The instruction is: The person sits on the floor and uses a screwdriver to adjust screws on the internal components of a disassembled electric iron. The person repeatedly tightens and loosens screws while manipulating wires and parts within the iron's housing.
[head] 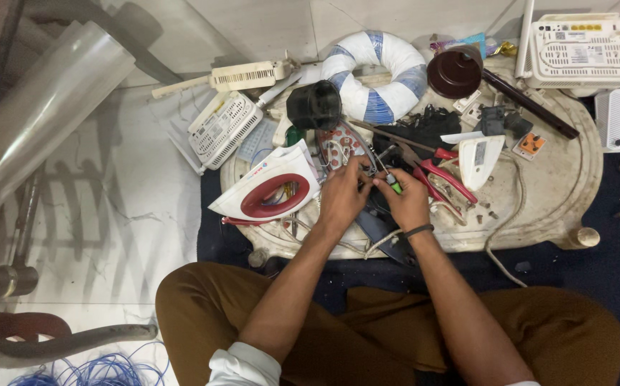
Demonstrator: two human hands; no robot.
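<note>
Item: repair bench, seen from the head camera.

Left hand [341, 194]: curled shut around small parts of an opened appliance base [345, 146], red and grey with loose wires; exactly what is pinched cannot be told.

Right hand [406, 200]: closed on a green-handled screwdriver [391, 180], tip directed toward the left fingers; a dark band is worn at the wrist.

Adjacent: red-and-white iron shell [267, 187] just left of the hands; red-handled pliers [442, 175] just right; black round cap [315, 106] and blue-and-white ring [381, 75] beyond; white router [583, 48] at far right. All rest on a pale low table [567, 179].

Step judged: a fastener or terminal is being worked with the driver. The next move calls for a steadied part and an aligned tip.
</note>
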